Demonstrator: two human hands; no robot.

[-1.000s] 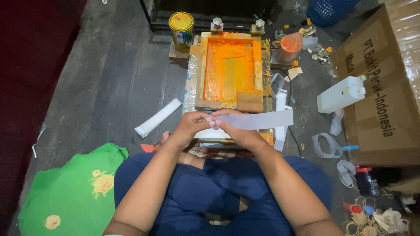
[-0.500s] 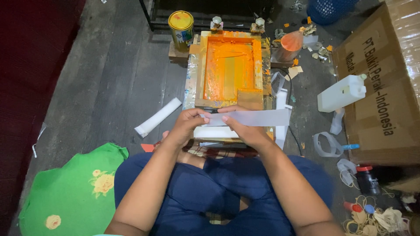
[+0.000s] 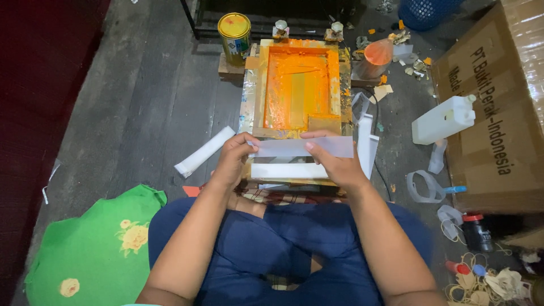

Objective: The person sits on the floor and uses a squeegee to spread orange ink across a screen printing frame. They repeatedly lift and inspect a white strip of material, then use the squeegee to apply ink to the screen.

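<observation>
Both hands hold one white paper strip [image 3: 294,147] flat and level, just in front of a wooden screen-printing frame [image 3: 300,88] smeared with orange ink. My left hand [image 3: 235,158] pinches the strip's left end. Its right part is gripped by my right hand [image 3: 334,161], thumb on top. Beneath the strip, a second white strip [image 3: 289,170] lies on the wooden board at the frame's near edge. I sit cross-legged in dark blue trousers right behind the board.
A yellow-lidded tin [image 3: 234,35] stands left of the frame, an orange-stained cup [image 3: 376,56] right of it. A white strip [image 3: 204,151] lies on the floor left. A white jug [image 3: 443,119] and cardboard box [image 3: 498,107] are at right, green cloth [image 3: 96,249] at lower left.
Both hands have lifted the white strip a little farther from me, toward the frame's near edge, and levelled it. The strip underneath now shows.
</observation>
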